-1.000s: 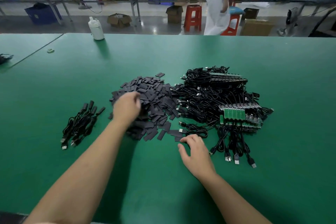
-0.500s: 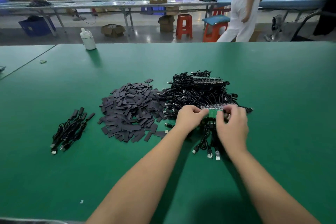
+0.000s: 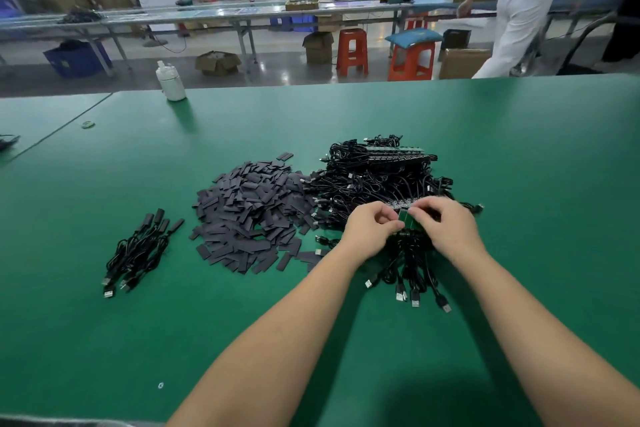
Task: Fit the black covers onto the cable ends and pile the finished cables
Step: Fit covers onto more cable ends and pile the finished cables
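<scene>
1. Head view. My left hand (image 3: 369,230) and right hand (image 3: 446,227) meet at the near edge of the unfinished cable heap (image 3: 377,180). Both have fingers curled in, pinching a small green circuit board (image 3: 406,220) that sits between the fingertips.
2. I can only see a sliver of the board; knuckles cover the rest. I cannot tell whether it is still joined to the row of boards under the hands.
3. A fan of cable plugs (image 3: 410,291) pokes out toward me from beneath both wrists, lying on the green table (image 3: 519,156).
4. The pile of black covers (image 3: 249,215) lies just left of the heap, touching it. Neither hand is on it.
5. The finished cables (image 3: 138,250) sit well apart on the left, in a small bundle.
6. Far edge: a white bottle (image 3: 170,81). Beyond, a person in white trousers (image 3: 512,21), head cut off by the frame. Background is blurred.
</scene>
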`<act>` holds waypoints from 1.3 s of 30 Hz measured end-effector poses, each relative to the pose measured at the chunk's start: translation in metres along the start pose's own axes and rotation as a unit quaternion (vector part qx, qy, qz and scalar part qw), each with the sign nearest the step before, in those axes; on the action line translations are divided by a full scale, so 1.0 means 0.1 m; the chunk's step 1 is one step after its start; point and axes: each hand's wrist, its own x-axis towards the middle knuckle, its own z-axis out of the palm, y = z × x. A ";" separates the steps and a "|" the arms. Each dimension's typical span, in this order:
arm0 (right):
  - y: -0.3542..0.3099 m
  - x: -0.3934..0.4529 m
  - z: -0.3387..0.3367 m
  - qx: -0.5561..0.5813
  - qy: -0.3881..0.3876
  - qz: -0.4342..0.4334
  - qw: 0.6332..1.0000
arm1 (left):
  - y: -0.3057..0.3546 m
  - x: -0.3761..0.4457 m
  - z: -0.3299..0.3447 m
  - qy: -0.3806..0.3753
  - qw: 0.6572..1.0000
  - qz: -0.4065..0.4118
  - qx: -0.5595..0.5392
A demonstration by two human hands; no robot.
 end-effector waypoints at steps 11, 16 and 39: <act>-0.16 0.03 0.09 0.003 -0.048 -0.032 0.998 | 0.02 -0.11 -0.03 0.024 0.995 0.033 0.095; -0.23 0.06 0.13 -0.048 -0.021 -0.028 0.998 | 0.04 -0.14 0.06 0.076 0.988 -0.003 0.132; -0.04 0.21 -0.22 -0.216 -0.041 0.011 0.975 | -0.18 -0.20 -0.33 0.055 0.998 0.015 0.021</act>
